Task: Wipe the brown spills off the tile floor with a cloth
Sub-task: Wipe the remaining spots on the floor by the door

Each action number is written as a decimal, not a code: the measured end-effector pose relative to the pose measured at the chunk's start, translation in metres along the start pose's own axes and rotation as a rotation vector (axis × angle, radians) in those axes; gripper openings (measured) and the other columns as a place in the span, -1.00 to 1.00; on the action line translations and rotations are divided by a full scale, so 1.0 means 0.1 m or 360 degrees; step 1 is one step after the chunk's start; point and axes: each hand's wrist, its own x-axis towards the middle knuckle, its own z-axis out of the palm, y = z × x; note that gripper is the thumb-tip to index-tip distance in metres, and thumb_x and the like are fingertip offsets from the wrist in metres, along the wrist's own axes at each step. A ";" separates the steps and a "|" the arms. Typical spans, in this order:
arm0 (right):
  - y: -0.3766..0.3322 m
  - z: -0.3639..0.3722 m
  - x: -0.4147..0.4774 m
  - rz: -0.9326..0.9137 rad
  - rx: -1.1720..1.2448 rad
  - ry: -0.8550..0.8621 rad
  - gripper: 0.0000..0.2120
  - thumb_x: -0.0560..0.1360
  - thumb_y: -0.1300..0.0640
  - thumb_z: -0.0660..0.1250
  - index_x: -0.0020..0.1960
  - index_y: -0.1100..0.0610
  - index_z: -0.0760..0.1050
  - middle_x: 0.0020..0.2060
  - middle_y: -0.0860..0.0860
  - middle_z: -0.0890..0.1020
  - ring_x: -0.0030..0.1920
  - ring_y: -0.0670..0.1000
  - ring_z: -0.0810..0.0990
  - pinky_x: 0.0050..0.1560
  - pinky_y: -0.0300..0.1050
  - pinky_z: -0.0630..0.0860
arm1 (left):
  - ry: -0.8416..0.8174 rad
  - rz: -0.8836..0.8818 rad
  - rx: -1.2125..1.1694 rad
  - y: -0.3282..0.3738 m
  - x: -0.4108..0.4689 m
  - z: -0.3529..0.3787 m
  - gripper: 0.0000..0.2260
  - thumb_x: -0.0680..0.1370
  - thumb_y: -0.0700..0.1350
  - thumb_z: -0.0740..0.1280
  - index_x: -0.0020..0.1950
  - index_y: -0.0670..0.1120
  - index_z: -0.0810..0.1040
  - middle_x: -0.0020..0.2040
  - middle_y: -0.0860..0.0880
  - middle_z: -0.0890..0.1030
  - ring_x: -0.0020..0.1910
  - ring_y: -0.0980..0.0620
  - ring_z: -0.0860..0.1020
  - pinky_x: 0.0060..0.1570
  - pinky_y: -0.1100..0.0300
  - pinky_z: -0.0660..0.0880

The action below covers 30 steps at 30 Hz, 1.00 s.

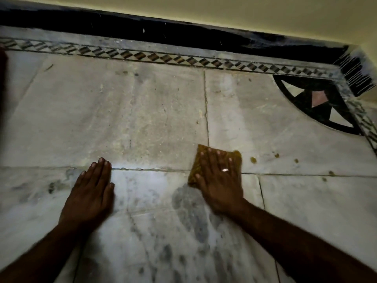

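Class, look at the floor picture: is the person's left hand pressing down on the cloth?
No. The left hand lies flat on bare tile, while the right hand presses the yellow-brown cloth.

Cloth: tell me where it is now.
Head view, right of centre: the cloth lies flat on the floor under the right hand, just left of the brown spots.

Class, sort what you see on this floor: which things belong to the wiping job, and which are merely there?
Belongs to the job:
- yellow-brown cloth
- right hand pressing it flat
- brown spots right of the cloth
- tile floor

Merely there:
- left hand, flat on the floor
- patterned border strip
- black corner inlay
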 end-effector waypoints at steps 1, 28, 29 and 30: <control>0.07 -0.01 -0.20 0.0054 -0.0001 -0.0007 -0.36 0.66 -0.18 -0.03 0.64 0.13 0.11 0.63 0.11 0.13 0.62 0.19 0.11 0.54 0.28 0.01 | -0.0017 -0.0049 -0.0003 0.02 0.02 0.00 -0.40 0.64 0.10 -0.07 0.63 -0.14 0.10 0.64 -0.10 0.09 0.61 -0.09 0.11 0.56 0.10 -0.16; 0.12 -0.13 -2.22 -0.0221 0.0083 0.0018 -0.37 0.63 -0.13 0.15 0.62 0.10 0.18 0.62 0.13 0.19 0.61 0.23 0.14 0.49 0.34 0.21 | -0.0180 0.0224 -0.0034 2.06 -0.71 0.24 -0.41 0.68 0.15 -0.13 0.64 -0.14 0.06 0.65 -0.09 0.04 0.63 0.01 -0.03 0.58 0.08 -0.17; 0.08 -0.11 -2.10 -0.0327 0.0106 0.0027 -0.37 0.64 -0.14 0.14 0.63 0.08 0.17 0.62 0.11 0.19 0.62 0.21 0.12 0.52 0.32 0.18 | -0.0194 0.0231 -0.0034 2.07 -0.70 0.22 -0.41 0.68 0.15 -0.13 0.63 -0.15 0.09 0.64 -0.10 0.07 0.62 0.01 -0.01 0.57 0.09 -0.17; 0.08 -0.10 -1.93 -0.0416 0.0112 0.0039 -0.38 0.65 -0.15 0.14 0.63 0.06 0.17 0.62 0.09 0.19 0.62 0.18 0.11 0.55 0.29 0.13 | -0.0200 0.0233 -0.0032 2.09 -0.70 0.22 -0.41 0.69 0.15 -0.14 0.63 -0.15 0.11 0.64 -0.10 0.09 0.62 0.02 0.00 0.57 0.10 -0.18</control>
